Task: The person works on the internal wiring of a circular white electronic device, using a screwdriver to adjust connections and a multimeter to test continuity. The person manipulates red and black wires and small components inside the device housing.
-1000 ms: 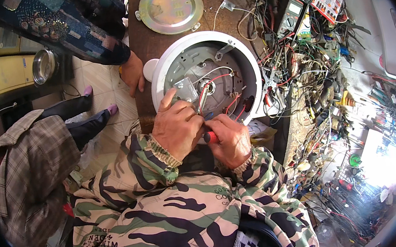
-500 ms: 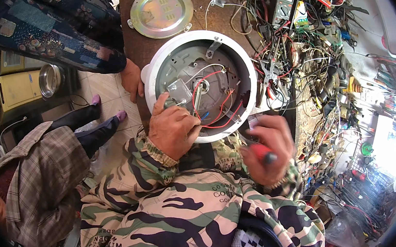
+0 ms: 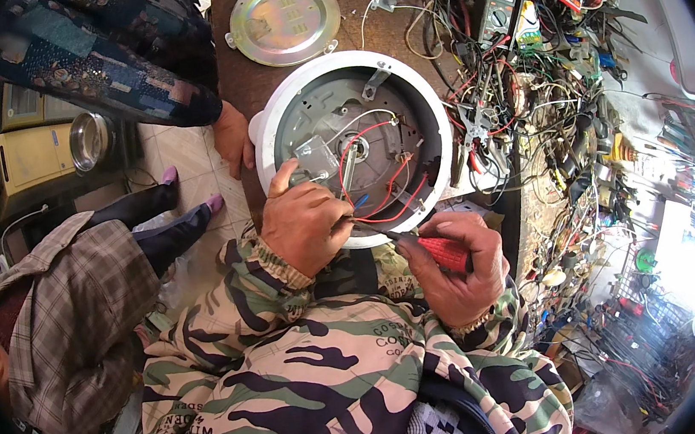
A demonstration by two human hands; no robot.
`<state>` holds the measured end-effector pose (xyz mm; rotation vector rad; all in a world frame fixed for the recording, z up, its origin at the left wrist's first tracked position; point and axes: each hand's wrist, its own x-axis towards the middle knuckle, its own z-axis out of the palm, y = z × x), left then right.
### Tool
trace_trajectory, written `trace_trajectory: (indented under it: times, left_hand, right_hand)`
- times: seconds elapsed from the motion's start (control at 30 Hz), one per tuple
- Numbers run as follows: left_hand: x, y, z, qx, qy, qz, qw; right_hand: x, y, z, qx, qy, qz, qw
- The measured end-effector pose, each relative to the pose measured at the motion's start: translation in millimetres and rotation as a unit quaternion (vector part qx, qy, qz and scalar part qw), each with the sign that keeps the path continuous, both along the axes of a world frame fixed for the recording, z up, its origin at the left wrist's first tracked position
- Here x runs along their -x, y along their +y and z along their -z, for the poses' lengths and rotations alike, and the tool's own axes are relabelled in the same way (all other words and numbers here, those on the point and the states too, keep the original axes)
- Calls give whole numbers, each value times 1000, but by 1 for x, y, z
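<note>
A round white appliance housing (image 3: 438, 134) lies open on the bench, with a grey metal interior and loose wires inside. At its near left rim is my left hand (image 3: 304, 226), thumb and fingertips pinched on the end of a red wire (image 3: 395, 217) that loops out of the housing. My right hand (image 3: 467, 276), just right of the near rim, is closed around a red-handled screwdriver (image 3: 444, 250). Its dark, thin shaft points left and reaches my left fingertips; the exact contact there is too small to make out. A clear cover (image 3: 317, 159) sits inside the housing.
Behind the housing lies a round metal plate (image 3: 284, 20). A multimeter (image 3: 500, 7), pliers (image 3: 476, 129) and tangled wires crowd the right side. Another person's hand (image 3: 232, 140) rests at the bench's left edge; a second person in a checked jacket (image 3: 83, 307) is farther left.
My right hand has swung up and left, bringing the screwdriver's shaft to my left fingertips. My left hand stays nearly in place on the wire.
</note>
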<state>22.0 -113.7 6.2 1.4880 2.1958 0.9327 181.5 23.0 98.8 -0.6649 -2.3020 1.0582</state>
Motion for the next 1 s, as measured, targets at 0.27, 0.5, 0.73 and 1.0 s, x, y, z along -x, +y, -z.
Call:
trace_trajectory:
  times: [0.27, 0.5, 0.73, 1.0]
  left_hand:
    - [-1, 0, 0, 4, 1, -1, 1000]
    - [-1, -1, 0, 9, -4, 3, 1000]
    - [0, -1, -1, 10, -6, 3, 1000]
    - [1, 1, -3, 23, -6, 10, 1000]
  right_hand:
    - [7, 5, -4, -3, -43, -17, 999]
    - [12, 5, -6, -8, -51, -22, 998]
    - [14, 6, -6, -7, -60, -23, 998]
    - [23, 17, -18, -50, -69, -156, 984]
